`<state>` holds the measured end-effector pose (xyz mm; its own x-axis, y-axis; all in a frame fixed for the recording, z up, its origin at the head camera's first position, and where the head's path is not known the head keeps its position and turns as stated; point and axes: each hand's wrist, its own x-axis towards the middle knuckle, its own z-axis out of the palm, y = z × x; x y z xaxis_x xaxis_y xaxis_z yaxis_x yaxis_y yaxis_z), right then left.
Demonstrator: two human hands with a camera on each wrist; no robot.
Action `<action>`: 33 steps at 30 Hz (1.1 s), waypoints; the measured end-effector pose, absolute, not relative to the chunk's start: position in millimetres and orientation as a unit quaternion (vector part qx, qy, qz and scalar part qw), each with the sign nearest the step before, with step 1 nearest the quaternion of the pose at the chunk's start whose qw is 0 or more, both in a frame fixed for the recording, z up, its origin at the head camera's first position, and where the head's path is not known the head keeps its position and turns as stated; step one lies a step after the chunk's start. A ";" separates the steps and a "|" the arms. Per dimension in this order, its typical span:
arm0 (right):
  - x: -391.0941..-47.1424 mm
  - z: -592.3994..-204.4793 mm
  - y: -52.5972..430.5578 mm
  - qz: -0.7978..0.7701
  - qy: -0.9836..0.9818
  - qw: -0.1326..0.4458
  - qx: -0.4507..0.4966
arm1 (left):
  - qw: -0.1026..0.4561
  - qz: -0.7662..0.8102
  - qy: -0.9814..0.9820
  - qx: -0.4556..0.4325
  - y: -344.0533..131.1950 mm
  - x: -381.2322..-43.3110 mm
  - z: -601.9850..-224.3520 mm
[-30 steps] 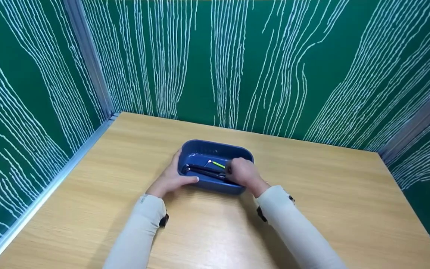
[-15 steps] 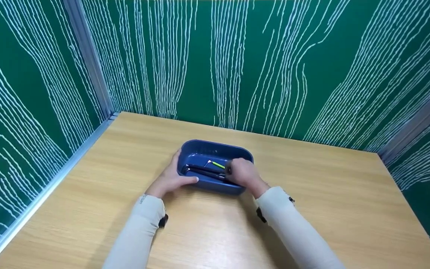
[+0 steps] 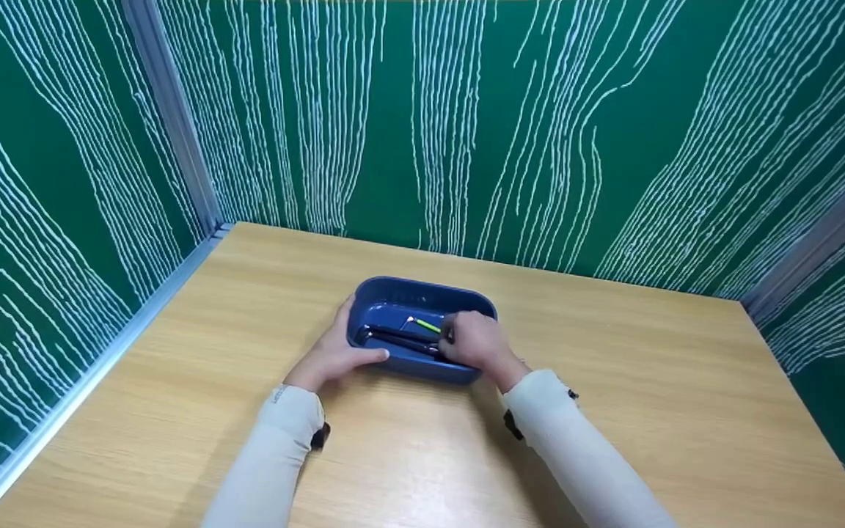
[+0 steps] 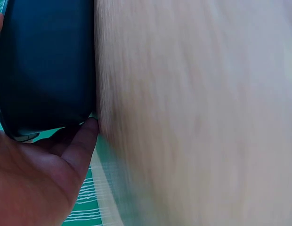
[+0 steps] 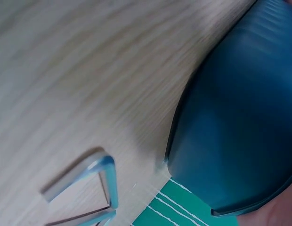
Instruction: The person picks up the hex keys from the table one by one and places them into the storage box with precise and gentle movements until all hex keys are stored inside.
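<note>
A dark blue oblong bin (image 3: 416,367) stands on the wooden table. My left hand (image 3: 332,356) holds its left end, thumb over the near rim and fingers along the outer wall. In the left wrist view, the left hand (image 4: 47,174) lies against the end of the bin (image 4: 47,66). Two long black pen-like items (image 3: 398,337) with shiny left ends lie inside, beside a thin lime-green stick (image 3: 427,325) with a silvery tip. My right hand (image 3: 475,341) reaches into the right end with curled fingers over these items' right ends. What its fingertips pinch is hidden.
The wooden table (image 3: 650,389) reaches round the bin on all sides. Green walls (image 3: 525,132) with white wavy lines stand behind and at both sides. In the right wrist view, a bent bluish strip (image 5: 110,181) shows at lower left.
Both hands and the bin stay in nearly the same place. The right hand's fingers have shifted slightly over the items in the bin.
</note>
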<state>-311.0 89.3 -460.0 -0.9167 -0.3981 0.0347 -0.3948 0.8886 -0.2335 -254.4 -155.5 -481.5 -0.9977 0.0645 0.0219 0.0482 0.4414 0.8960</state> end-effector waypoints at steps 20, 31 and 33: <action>-311.1 -452.9 99.1 -0.276 0.942 0.001 -0.193 | 0.019 0.508 0.861 0.012 -155.3 -253.6 -481.0; -310.7 -437.1 120.5 -0.277 0.943 -0.044 -0.181 | 0.021 0.518 0.855 0.016 -157.8 -254.2 -480.6; -309.7 -433.5 125.1 -0.280 0.944 -0.039 -0.171 | 0.021 0.519 0.854 0.019 -158.1 -254.5 -481.0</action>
